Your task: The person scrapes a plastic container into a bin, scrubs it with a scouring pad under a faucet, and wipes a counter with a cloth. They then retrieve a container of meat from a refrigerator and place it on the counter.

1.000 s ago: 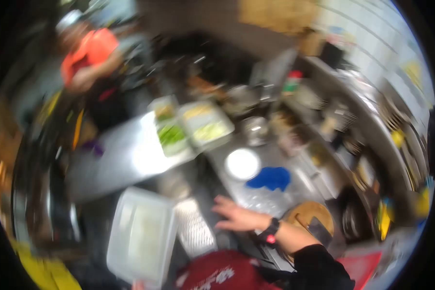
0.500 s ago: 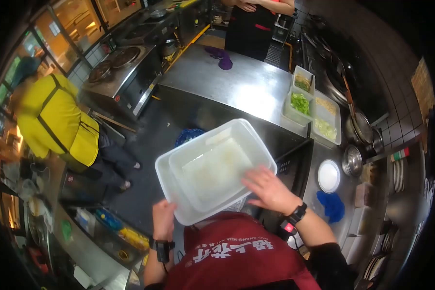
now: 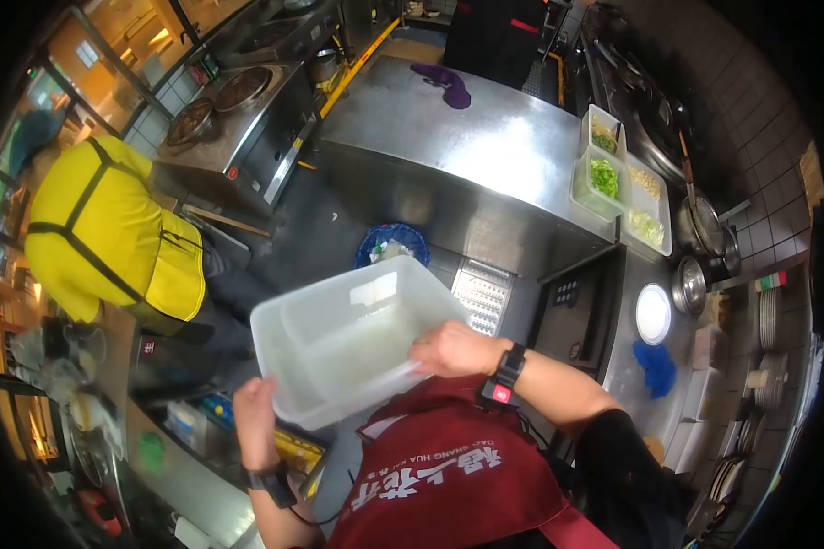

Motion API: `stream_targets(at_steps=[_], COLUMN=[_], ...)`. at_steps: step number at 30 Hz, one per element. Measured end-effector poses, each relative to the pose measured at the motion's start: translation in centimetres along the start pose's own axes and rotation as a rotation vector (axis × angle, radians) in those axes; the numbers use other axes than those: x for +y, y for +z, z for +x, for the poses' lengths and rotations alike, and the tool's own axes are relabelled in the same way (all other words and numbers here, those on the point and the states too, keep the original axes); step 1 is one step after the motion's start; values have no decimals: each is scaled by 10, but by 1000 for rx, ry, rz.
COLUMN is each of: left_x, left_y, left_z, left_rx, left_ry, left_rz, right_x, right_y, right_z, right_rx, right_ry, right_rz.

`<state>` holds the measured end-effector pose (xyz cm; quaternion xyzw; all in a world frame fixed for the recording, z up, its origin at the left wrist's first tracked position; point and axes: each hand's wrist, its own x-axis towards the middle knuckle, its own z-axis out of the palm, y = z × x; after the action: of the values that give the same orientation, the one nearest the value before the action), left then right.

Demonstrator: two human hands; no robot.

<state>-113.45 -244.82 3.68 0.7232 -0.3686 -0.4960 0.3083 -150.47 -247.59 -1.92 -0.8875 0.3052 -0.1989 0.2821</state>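
Note:
A translucent white plastic tub (image 3: 325, 343) is tilted in front of my dark red apron (image 3: 439, 467). Its inside looks wet, with nothing solid that I can make out. My left hand (image 3: 256, 407) is closed on the near left corner of the rim. At the right-hand end, my right hand (image 3: 453, 349) grips the rim with its fingers bent over the edge. Just beyond the tub, a bin with a blue liner (image 3: 418, 240) stands on the floor, pale scraps inside it.
A steel counter (image 3: 384, 101) ahead bears a purple cloth (image 3: 447, 87) and a tub of chopped greens (image 3: 604, 178). On the right counter are a white plate (image 3: 653, 313) and a blue cloth (image 3: 655, 368). A person in yellow (image 3: 110, 229) stands at the left. A floor grate (image 3: 479, 297) lies ahead.
The tub has moved left and tilted differently, uncovering more of the bin. My right hand has gone from spread fingers beside the rim to a grip on it. My view has shifted.

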Motion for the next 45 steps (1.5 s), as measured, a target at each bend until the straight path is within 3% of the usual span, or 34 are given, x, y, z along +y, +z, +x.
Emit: stream_targets(at_steps=[2, 4, 5, 6, 8, 10, 13, 14, 19, 27, 34, 36, 40, 45], left_x=[25, 45, 49, 53, 58, 55, 42, 35, 26, 44, 53, 55, 72, 108], left_y=[-9, -5, -7, -3, 11, 27, 42, 45, 47, 35, 6, -13, -59, -125], left_z=[11, 15, 20, 23, 24, 24, 21, 21, 22, 39, 84, 108, 172, 261], left_rx=[177, 232, 250, 256, 276, 249, 255, 257, 331, 397, 400, 403, 268, -165], left_ry=[85, 332, 386, 383, 389, 344, 274, 241, 142, 198, 206, 218, 223, 287], left_rz=[-277, -496, -506, -504, -472, -432, -442, -469, -586, -675, -721, -730, -691, -301], right_x=[17, 33, 42, 52, 90, 114, 180, 196, 241, 279, 303, 293, 294, 274], right_y=[-8, -29, -39, -48, -51, -71, -84, -90, -112, -123, -117, -113, -120, -127], right_z=[14, 22, 26, 28, 30, 39, 37, 35, 45, 78, 107, 124, 168, 250], right_rx=[179, 208, 282, 351, 586, 797, 975, 1014, 1030, 1055, 1065, 1078, 1033, 1105], right_ry=[-8, 71, 245, 419, 570, 595, 460, 501, 409, 395, 389, 312, 374, 499], right_rz=[87, 154, 241, 328, 701, 842, 1003, 1072, 1352, 1395, 1347, 1124, 1244, 1106])
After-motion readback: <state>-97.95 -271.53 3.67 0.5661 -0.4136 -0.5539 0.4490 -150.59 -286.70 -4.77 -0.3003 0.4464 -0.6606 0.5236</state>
